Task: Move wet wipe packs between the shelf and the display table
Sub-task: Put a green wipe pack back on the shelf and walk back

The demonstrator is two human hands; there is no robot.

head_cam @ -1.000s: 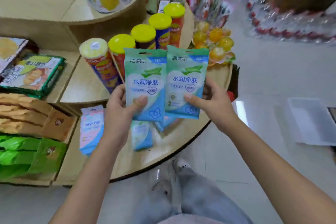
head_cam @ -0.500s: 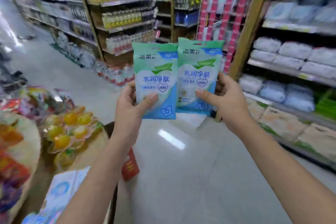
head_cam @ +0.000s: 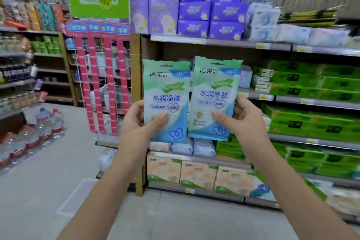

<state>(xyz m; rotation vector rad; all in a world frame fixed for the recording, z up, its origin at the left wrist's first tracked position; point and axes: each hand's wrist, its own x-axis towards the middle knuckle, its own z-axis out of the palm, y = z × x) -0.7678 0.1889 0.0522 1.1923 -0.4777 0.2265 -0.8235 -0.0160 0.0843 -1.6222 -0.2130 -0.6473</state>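
at the far left stand shrink-wrapped water bottles (head_cam: 46, 122); then the left hand (head_cam: 136, 124), thumb on the front, pinches one wet wipe pack (head_cam: 166, 101) by its lower part; just beside it a second pack (head_cam: 214, 97) is pinched the same way by the right hand (head_cam: 248, 122); both packs are upright, long axis vertical, printed faces toward the person; the shelf (head_cam: 288, 99) lies straight ahead behind them and runs off to the right, so i'd judge the right hand nearer.
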